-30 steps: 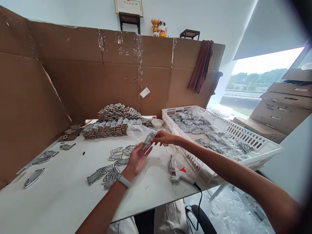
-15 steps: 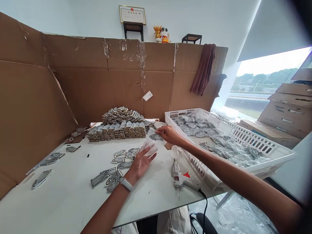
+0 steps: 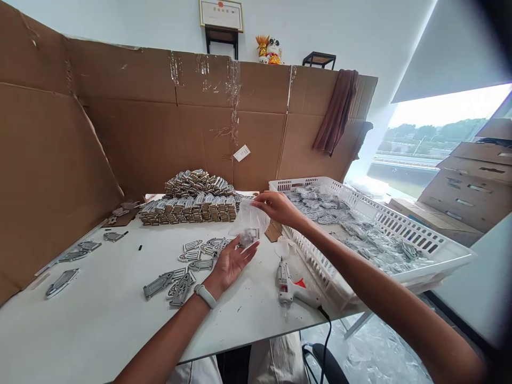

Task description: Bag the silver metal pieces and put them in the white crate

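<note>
A clear plastic bag (image 3: 253,216) with a small grey metal piece (image 3: 251,234) at its bottom hangs between my hands over the table. At its top edge, my right hand (image 3: 276,207) pinches the plastic between thumb and fingertips. The lower end of the bag rests between the thumb and fingers of my left hand (image 3: 231,264), palm up. Left of that hand, several loose arch-shaped grey metal pieces (image 3: 160,285) lie on the white table (image 3: 108,320). Behind them is a stacked pile of similar pieces (image 3: 192,205).
A white plastic basket (image 3: 430,242) full of bagged pieces stands at the right. A glue gun (image 3: 286,285) with a cord lies near the table's front edge. Cardboard walls (image 3: 152,133) enclose the back and left. Stacked boxes (image 3: 468,181) stand far right.
My right hand has lifted the bag's top edge, and the bag now hangs open and stretched out. The metal piece sits lower, by my left hand. The view has shifted slightly.
</note>
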`<state>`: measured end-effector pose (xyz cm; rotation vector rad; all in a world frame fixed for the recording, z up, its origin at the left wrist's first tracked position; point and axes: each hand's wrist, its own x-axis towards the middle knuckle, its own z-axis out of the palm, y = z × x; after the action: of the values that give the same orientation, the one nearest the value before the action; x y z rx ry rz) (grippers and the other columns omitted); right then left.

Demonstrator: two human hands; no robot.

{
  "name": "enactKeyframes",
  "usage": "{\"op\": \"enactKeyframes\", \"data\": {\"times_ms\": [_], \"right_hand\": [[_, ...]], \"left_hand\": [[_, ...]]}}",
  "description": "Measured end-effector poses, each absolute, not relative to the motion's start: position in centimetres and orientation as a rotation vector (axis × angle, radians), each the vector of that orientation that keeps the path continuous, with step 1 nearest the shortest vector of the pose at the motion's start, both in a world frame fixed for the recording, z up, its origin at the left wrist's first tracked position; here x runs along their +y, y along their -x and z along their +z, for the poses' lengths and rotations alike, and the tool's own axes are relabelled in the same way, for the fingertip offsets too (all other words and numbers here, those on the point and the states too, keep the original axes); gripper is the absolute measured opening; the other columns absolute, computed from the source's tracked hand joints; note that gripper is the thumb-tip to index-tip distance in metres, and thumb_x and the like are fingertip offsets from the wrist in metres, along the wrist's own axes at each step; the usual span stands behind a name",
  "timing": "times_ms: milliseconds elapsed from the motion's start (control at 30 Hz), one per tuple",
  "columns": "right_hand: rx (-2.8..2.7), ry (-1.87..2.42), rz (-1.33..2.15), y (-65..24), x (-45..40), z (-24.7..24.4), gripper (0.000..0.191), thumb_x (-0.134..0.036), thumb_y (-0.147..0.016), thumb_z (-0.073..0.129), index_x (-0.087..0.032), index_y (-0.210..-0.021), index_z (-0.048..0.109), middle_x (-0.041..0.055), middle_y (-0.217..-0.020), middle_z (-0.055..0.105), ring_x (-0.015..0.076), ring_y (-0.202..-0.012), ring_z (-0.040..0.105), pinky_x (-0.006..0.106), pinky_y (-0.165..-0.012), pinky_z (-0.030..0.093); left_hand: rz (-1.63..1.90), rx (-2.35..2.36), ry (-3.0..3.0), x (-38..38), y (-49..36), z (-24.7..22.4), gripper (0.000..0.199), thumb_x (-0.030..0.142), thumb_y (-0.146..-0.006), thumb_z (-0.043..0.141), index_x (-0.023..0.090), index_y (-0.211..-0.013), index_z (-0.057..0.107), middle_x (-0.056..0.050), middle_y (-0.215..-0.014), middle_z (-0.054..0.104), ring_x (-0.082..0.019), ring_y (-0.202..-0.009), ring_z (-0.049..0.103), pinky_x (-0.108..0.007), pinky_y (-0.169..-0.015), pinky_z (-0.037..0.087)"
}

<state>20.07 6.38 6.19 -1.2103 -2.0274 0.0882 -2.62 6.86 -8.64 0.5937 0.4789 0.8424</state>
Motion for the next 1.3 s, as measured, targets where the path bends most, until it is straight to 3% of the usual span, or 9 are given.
{"op": "enactKeyframes", "data": {"times_ms": [200, 400, 633, 767, 900, 967, 1067, 1200, 1300], "right_hand": [[-1.806, 1.131, 0.193, -19.9, 5.8, 7.4, 0.058, -0.073, -0.103, 0.061, -0.018, -0.103, 0.081, 0.0086, -0.099, 0.077, 0.0171, -0.081, 0.061, 0.03, -0.079, 0.047], [-1.565, 1.073, 0.149, -22.7, 5.2, 10.3, 0.071, -0.084, -0.094, 0.065, -0.016, -0.108, 0.078, 0.006, -0.093, 0.073, 0.0151, -0.08, 0.057, 0.027, -0.071, 0.044], [-1.803, 1.347, -0.142, -28.2, -1.1, 18.6, 0.061, -0.071, -0.099, 0.073, -0.016, -0.124, 0.082, 0.0007, -0.072, 0.064, 0.0082, -0.06, 0.047, 0.025, -0.059, 0.033], [-1.95, 1.537, -0.527, -32.1, -5.0, 23.0, 0.058, -0.073, -0.098, 0.071, -0.019, -0.112, 0.087, 0.0031, -0.077, 0.071, 0.0067, -0.061, 0.052, 0.027, -0.062, 0.031], [-2.395, 1.831, -0.334, -36.0, -7.1, 24.2, 0.051, -0.07, -0.083, 0.086, -0.021, -0.095, 0.09, 0.0039, -0.073, 0.074, 0.0053, -0.054, 0.053, 0.027, -0.061, 0.031], [-2.475, 2.056, -0.086, -37.1, -7.7, 24.0, 0.047, -0.065, -0.076, 0.093, -0.023, -0.097, 0.091, 0.0043, -0.072, 0.074, 0.0065, -0.052, 0.055, 0.027, -0.059, 0.032], [-2.23, 2.22, -0.043, -37.9, -7.8, 23.2, 0.042, -0.057, -0.077, 0.096, -0.024, -0.104, 0.091, 0.0049, -0.078, 0.077, 0.0088, -0.058, 0.059, 0.027, -0.062, 0.035], [-2.004, 2.311, -0.076, -38.7, -5.8, 19.5, 0.018, -0.032, -0.085, 0.094, -0.023, -0.099, 0.09, 0.0044, -0.08, 0.078, 0.0093, -0.06, 0.058, 0.026, -0.065, 0.039], [-1.919, 2.36, -0.093, -39.4, -3.5, 14.8, 0.009, -0.019, -0.08, 0.094, -0.018, -0.085, 0.086, 0.0035, -0.072, 0.074, 0.008, -0.057, 0.055, 0.025, -0.066, 0.043]], "left_hand": [[0.943, 0.522, -0.465, 7.3, 2.4, -8.7, 0.035, 0.03, -0.087, 0.092, 0.02, -0.113, 0.07, -0.008, -0.111, 0.08, -0.017, -0.096, 0.081, -0.02, -0.073, 0.069], [1.027, 0.702, -0.726, 7.4, 2.3, -8.7, 0.038, 0.031, -0.083, 0.089, 0.02, -0.111, 0.067, -0.008, -0.1, 0.078, -0.019, -0.091, 0.081, -0.021, -0.063, 0.063], [1.188, 0.935, -1.024, 8.9, 3.0, -9.2, 0.045, 0.028, -0.077, 0.077, 0.024, -0.119, 0.06, 0.001, -0.081, 0.072, -0.017, -0.069, 0.075, -0.02, -0.053, 0.048], [1.284, 1.082, -1.241, 9.9, 3.4, -9.4, 0.041, 0.026, -0.08, 0.075, 0.026, -0.118, 0.06, 0.006, -0.07, 0.063, -0.013, -0.059, 0.062, -0.021, -0.057, 0.046], [1.333, 1.179, -1.449, 10.1, 3.8, -9.2, 0.032, 0.024, -0.084, 0.069, 0.025, -0.116, 0.062, 0.002, -0.08, 0.064, -0.016, -0.065, 0.06, -0.029, -0.068, 0.051], [1.36, 1.209, -1.548, 10.0, 4.0, -8.9, 0.028, 0.022, -0.085, 0.066, 0.025, -0.112, 0.062, -0.003, -0.092, 0.068, -0.021, -0.079, 0.065, -0.033, -0.08, 0.052], [1.388, 1.238, -1.666, 9.9, 4.3, -8.6, 0.022, 0.021, -0.087, 0.064, 0.024, -0.108, 0.06, -0.008, -0.108, 0.069, -0.028, -0.099, 0.066, -0.038, -0.091, 0.05], [1.198, 1.443, -2.015, 9.5, 5.1, -8.5, 0.019, 0.03, -0.1, 0.057, 0.023, -0.117, 0.058, -0.012, -0.117, 0.067, -0.031, -0.105, 0.066, -0.038, -0.084, 0.048], [0.995, 1.638, -2.27, 9.4, 5.7, -8.5, 0.025, 0.029, -0.106, 0.047, 0.023, -0.128, 0.057, -0.013, -0.123, 0.067, -0.031, -0.106, 0.067, -0.038, -0.079, 0.047]]}}
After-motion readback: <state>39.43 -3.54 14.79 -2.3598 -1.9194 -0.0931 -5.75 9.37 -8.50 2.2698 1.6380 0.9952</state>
